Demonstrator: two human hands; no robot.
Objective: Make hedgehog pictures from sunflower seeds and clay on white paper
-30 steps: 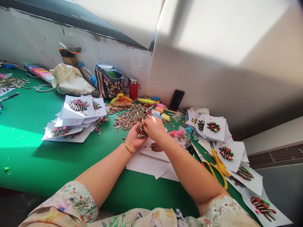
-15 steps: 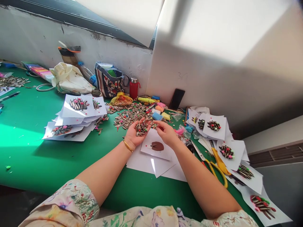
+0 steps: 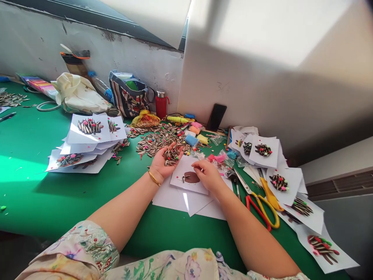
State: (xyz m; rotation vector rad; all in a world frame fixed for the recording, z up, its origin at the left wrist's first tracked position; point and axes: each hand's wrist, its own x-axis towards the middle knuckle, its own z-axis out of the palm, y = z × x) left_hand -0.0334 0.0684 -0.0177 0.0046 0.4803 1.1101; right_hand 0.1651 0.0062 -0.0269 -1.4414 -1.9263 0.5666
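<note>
My left hand point(image 3: 162, 163) is cupped palm up and holds a heap of striped sunflower seeds point(image 3: 171, 156) with small coloured bits among them. Below and right of it lies a white card point(image 3: 186, 186) with a brown oval of what looks like clay point(image 3: 191, 177), forming a hedgehog body. One or two pale seeds show at the oval's left end. My right hand point(image 3: 207, 175) is over the card's right side, thumb and fingertips pinched together at the oval's upper edge. Whatever is between those fingertips is too small to make out.
Loose seeds point(image 3: 159, 140) are spread behind my hands, beside coloured clay packets point(image 3: 191, 140). Finished hedgehog cards are stacked left point(image 3: 87, 134) and right point(image 3: 264, 152). Scissors point(image 3: 260, 202) and a yellow cutter point(image 3: 269, 194) lie right of my forearm. A phone point(image 3: 216, 117) leans on the wall.
My right hand has moved from beside the seeds in my left palm down to the brown oval. My left hand still holds its seeds; the view has shifted slightly.
</note>
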